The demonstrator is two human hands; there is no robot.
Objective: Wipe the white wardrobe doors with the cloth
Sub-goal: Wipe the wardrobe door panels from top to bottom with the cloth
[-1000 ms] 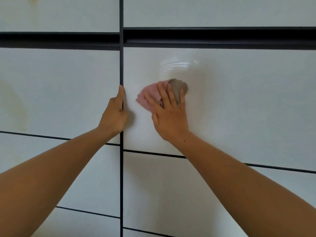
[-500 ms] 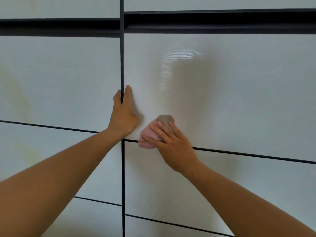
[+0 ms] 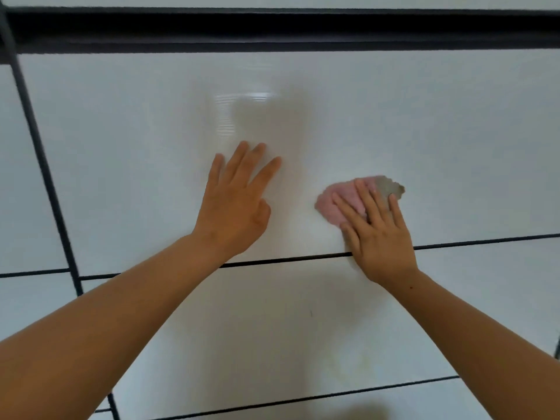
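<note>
Currently: fingers (image 3: 368,204) of right hand (image 3: 381,237) straight, slightly spread, pressing cloth (image 3: 342,201) flat | left hand (image 3: 236,204) splayed, palm flat on white wardrobe door (image 3: 454,131), holding nothing | cloth pink-grey, bunched, long axis left-right, just above panel seam (image 3: 288,259)

We list the wardrobe doors (image 3: 439,131): white panels, smooth and glossy, with a sheen and soft reflections across the middle one; laminate or lacquer, we cannot tell which. We list the dark rail (image 3: 272,28) above: black, duller, matt-looking. We list the cloth (image 3: 339,198): soft matt fabric, pink with a grey part, crumpled.
</note>
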